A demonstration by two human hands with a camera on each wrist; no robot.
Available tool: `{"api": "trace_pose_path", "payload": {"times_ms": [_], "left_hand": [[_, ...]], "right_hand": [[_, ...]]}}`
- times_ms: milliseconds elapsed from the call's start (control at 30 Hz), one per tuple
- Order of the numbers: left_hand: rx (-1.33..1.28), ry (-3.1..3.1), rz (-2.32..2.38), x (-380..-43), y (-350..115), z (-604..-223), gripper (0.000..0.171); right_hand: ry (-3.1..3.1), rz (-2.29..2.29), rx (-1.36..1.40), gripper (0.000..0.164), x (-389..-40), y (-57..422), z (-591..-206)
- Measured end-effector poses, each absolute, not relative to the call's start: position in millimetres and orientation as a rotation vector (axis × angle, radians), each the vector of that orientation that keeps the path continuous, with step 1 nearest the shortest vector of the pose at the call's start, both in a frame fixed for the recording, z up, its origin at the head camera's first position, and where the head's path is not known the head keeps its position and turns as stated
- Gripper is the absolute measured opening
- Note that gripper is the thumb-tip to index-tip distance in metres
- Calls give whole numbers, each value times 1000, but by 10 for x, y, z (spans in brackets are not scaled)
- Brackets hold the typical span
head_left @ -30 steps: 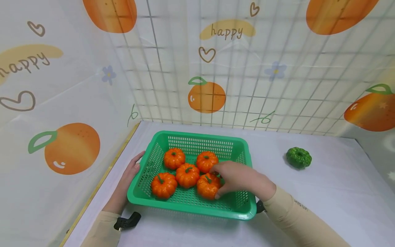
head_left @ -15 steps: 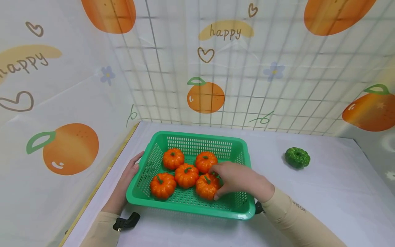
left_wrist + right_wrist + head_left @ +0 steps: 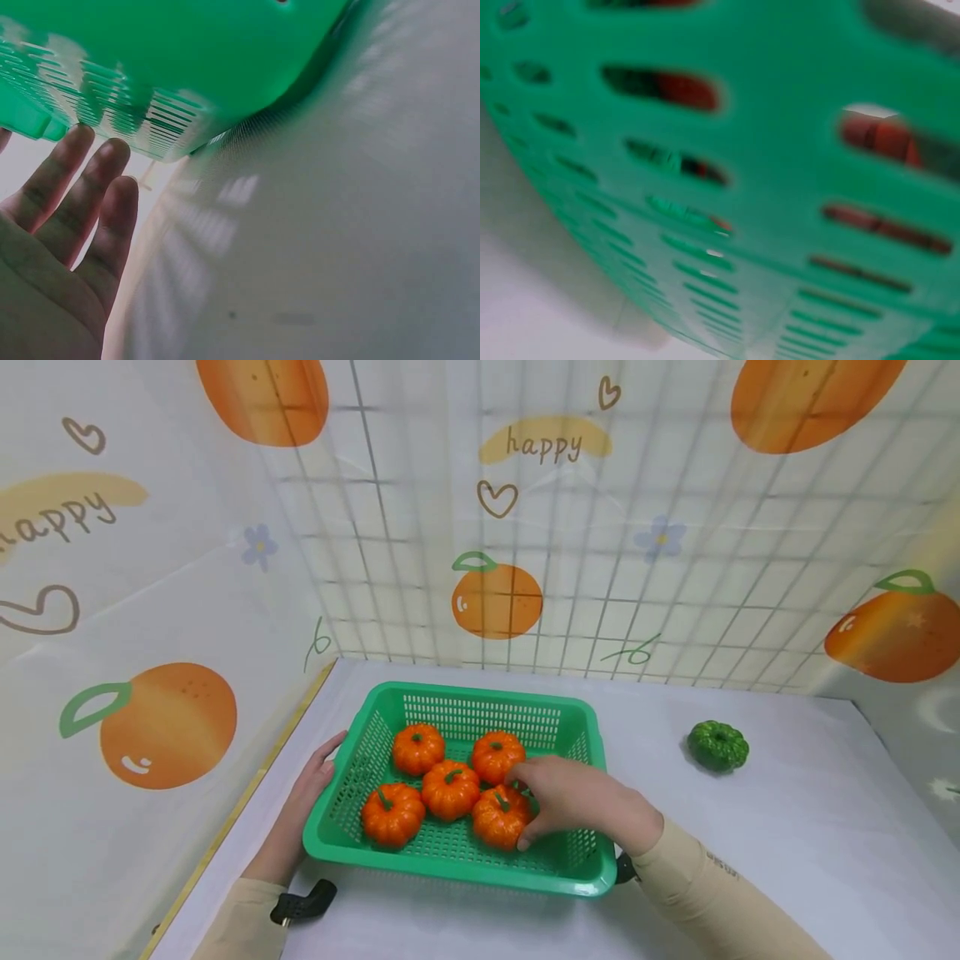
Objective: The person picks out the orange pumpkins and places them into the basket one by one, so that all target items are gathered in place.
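Note:
A green plastic basket (image 3: 465, 881) with slotted walls holds several small orange pumpkins with green stems. Reaching over its right side, my right hand (image 3: 577, 802) holds the front-right pumpkin (image 3: 497, 818), thumb at its near side and fingers at its far side. Just behind that one sits another pumpkin (image 3: 498, 756), close to my fingers. Outside the left wall is my left hand (image 3: 300, 797); the left wrist view has its fingers (image 3: 105, 169) fairly straight, tips at the slotted wall. The basket wall (image 3: 772, 97) hides most of my right hand in the right wrist view.
A green pumpkin (image 3: 717, 746) lies on the white tabletop (image 3: 780, 827), right of the basket. Printed sheets with oranges stand as walls at the back and left; a grid (image 3: 570, 552) shows through the back one. Yellow edging (image 3: 247, 793) runs along the table's left edge.
The head view has shifted slightly, so everything appears a little lower and further left. Both hands keep their places at the basket and the front-right pumpkin.

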State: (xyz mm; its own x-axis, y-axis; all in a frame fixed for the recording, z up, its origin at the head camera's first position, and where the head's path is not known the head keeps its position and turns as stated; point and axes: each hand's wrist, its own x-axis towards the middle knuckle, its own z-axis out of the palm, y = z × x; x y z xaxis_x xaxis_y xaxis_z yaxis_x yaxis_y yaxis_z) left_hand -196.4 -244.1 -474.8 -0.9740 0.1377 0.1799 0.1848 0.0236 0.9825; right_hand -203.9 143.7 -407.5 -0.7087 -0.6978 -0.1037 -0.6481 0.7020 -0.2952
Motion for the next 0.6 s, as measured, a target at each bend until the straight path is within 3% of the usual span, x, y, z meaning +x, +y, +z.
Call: {"api": "trace_pose_path", "payload": {"times_ms": [300, 600], "left_hand": [[-335, -2262, -2093, -1961, -2408, -4720, 55], [-439, -2171, -2212, -1926, -2388, -4729, 61]], "right_hand": [[2686, -463, -1125, 71, -2034, 1485, -4043], [2635, -954, -1100, 74, -2076, 1838, -3892]]}}
